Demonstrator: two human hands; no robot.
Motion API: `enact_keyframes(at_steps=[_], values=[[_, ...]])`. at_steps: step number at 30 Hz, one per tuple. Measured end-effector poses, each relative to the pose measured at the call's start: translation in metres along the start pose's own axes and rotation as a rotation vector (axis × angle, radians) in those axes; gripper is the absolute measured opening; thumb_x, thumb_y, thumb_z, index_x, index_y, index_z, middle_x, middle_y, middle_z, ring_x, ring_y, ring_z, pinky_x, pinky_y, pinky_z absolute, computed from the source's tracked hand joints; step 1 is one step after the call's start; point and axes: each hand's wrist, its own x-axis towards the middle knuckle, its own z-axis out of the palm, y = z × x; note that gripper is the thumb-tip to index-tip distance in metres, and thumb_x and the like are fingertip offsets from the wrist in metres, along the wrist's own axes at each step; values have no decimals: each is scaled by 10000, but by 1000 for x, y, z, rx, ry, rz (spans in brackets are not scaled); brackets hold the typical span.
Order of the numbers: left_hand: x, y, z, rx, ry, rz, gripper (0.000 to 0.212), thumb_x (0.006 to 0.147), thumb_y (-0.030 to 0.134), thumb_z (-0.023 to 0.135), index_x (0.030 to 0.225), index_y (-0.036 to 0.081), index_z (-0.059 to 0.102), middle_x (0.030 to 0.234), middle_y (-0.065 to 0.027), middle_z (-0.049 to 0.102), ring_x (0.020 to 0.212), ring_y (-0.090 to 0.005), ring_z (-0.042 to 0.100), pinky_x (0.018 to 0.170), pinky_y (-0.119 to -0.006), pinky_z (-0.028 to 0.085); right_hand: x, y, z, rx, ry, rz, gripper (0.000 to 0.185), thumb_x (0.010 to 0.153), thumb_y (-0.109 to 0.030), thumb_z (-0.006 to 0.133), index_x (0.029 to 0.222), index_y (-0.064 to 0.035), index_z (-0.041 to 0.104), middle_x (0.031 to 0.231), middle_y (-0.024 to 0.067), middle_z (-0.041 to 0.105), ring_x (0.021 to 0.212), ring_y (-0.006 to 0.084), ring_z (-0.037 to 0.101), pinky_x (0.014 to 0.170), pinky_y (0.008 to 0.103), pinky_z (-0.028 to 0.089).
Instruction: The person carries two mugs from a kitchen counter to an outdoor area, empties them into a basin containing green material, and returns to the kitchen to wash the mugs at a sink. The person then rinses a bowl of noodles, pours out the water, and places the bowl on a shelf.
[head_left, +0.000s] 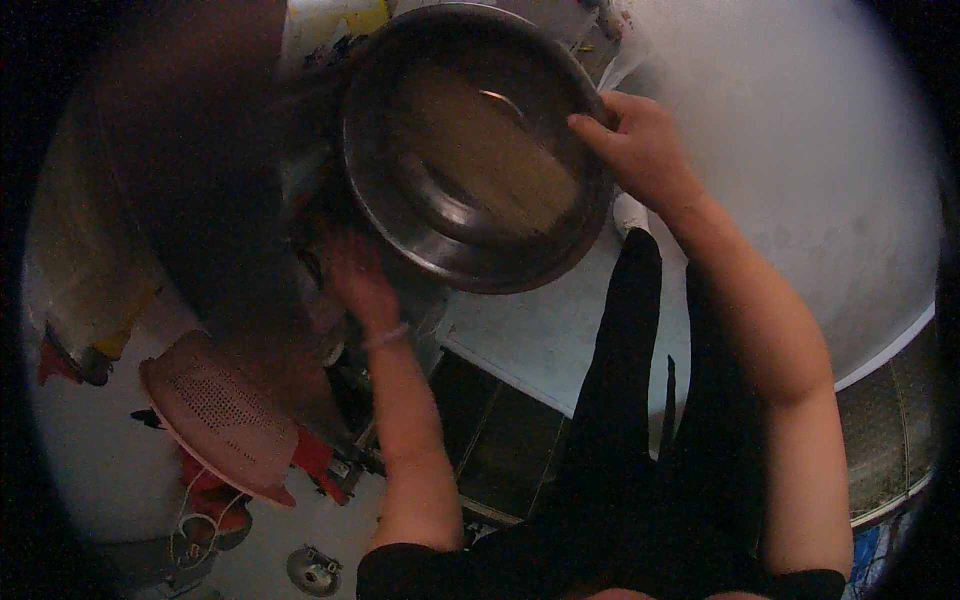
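Observation:
A large round stainless steel basin (480, 247) is tilted in front of me, its inside facing the camera. My right hand (641, 146) grips its right rim, with the thumb over the inner edge. Below and left of the basin is my left hand (360, 281), blurred, its fingers pointing away from me beside a dim, cluttered spot. Whether those fingers touch anything cannot be told. A light band circles the left wrist.
A pink perforated plastic basket (225, 420) hangs or leans at the lower left. A dark blurred panel (202, 165) stands at left. Below lie dark tiles (495, 427) and a pale floor surface (517, 345). A round metal fitting (313, 570) is at the bottom.

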Motion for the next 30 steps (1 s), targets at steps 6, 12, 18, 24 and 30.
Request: enact_keyframes(at_steps=[6, 12, 18, 24, 30], values=[[-105, 65, 46, -193, 194, -132, 315, 834, 15, 494, 1146, 5, 452, 1160, -106, 485, 1073, -204, 459, 915, -326, 373, 11, -6, 25, -85, -6, -85, 272, 758, -251, 574, 840, 9, 592, 709, 145, 593, 668, 238, 559, 631, 348, 435], [-162, 45, 54, -214, 185, -245, 327, 809, -10, 517, 1130, 2, 459, 1128, -90, 503, 1056, -187, 469, 912, -303, 368, 15, 6, 61, 83, -30, -42, 255, 769, -205, 598, 914, 3, 578, 803, 105, 613, 718, 174, 562, 675, 307, 439], [-226, 13, 69, -46, -128, -356, 311, 797, 46, 555, 1100, 5, 496, 1087, -93, 530, 1022, -184, 489, 879, -290, 381, -31, 32, 60, 62, -56, -26, 305, 773, -196, 613, 1002, -5, 551, 936, 87, 596, 876, 144, 549, 768, 282, 430], [-288, -20, 29, -70, -511, -776, 317, 800, 206, 592, 1051, 16, 554, 972, -78, 596, 876, -170, 556, 780, -296, 442, -129, 76, -59, -312, -286, 509, 309, 771, -308, 564, 880, -22, 606, 846, 169, 614, 778, 265, 590, 689, 355, 446], [-344, -38, -52, 77, -344, -720, 303, 786, 216, 599, 1014, 18, 570, 936, -98, 610, 829, -185, 573, 732, -302, 456, -251, 106, -223, -687, 48, 695, 260, 715, -249, 552, 806, -6, 565, 762, 165, 581, 715, 305, 548, 635, 402, 420]])
